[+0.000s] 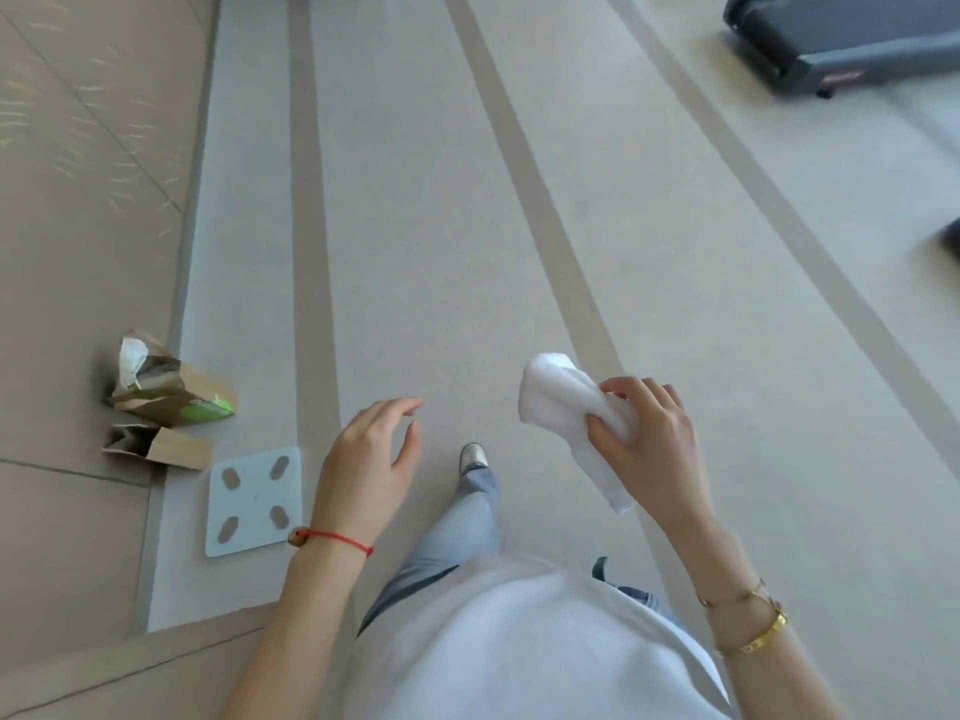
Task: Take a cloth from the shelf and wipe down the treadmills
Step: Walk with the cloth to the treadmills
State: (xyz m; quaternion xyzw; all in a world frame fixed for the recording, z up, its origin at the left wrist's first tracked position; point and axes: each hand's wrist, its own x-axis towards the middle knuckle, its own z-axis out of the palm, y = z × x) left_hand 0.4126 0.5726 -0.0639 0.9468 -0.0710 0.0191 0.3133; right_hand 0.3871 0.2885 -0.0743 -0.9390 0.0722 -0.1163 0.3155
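From the head camera I look down at the floor [415, 200], which is pale with darker stripes running away from me. My right hand [644, 439] has its fingers and thumb curled round a white cloth [566, 402]. The cloth is bunched up, one end sticks out above the fingers and the other end hangs down below the hand. So I have the cloth, and I think the first part of the job is done.

My left hand [369, 459] is out in front of me with the fingers loose and a bit bent. It has nothing in it and touches nothing.

One foot in a shoe [472, 456] is stepping forward between my two hands. I think I am walking across the room.

A dark treadmill [831, 39] sits far off at the top right, well apart from the cloth. I can only see one end of it. Another dark thing [950, 241] peeks in at the right edge, but I cannot tell what it is.

On the floor to my left are some crumpled paper bags [166, 397], and just beside them a flat white scale [254, 501].

The wiping has not started yet. Next I need to turn right, walk over to the treadmill and press the cloth flat on it. I should keep a firm hold so the cloth does not drop on the way.
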